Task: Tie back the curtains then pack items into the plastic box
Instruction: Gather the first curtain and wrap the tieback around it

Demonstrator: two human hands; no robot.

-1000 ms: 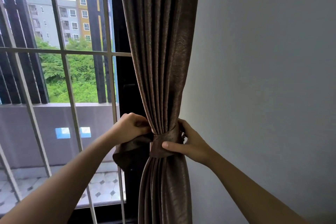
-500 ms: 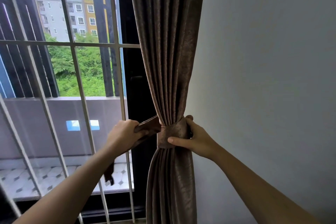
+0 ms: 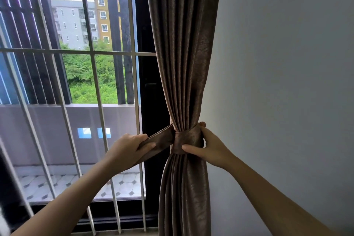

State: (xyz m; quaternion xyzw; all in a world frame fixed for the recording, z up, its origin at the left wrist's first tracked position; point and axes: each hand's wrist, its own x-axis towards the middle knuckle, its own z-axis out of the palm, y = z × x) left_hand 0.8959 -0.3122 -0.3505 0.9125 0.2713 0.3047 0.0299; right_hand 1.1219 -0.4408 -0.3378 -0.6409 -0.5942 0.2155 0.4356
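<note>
A brown curtain (image 3: pixel 182 53) hangs gathered at the window's right side, against the wall. A matching brown tie-back band (image 3: pixel 184 142) is wrapped around its waist. My left hand (image 3: pixel 128 149) grips the band's loose end, stretched taut out to the left of the curtain. My right hand (image 3: pixel 208 147) holds the wrapped band on the curtain's right side, thumb across the front, fingers behind. No plastic box is in view.
White window bars (image 3: pixel 95 90) and a dark frame (image 3: pixel 151 92) stand left of the curtain, with a tiled balcony (image 3: pixel 63 188) and buildings outside. A plain grey wall (image 3: pixel 287 82) fills the right side.
My left hand has drawn the band's loose end further out to the left, so it runs taut. My right hand keeps its hold on the wrapped band.
</note>
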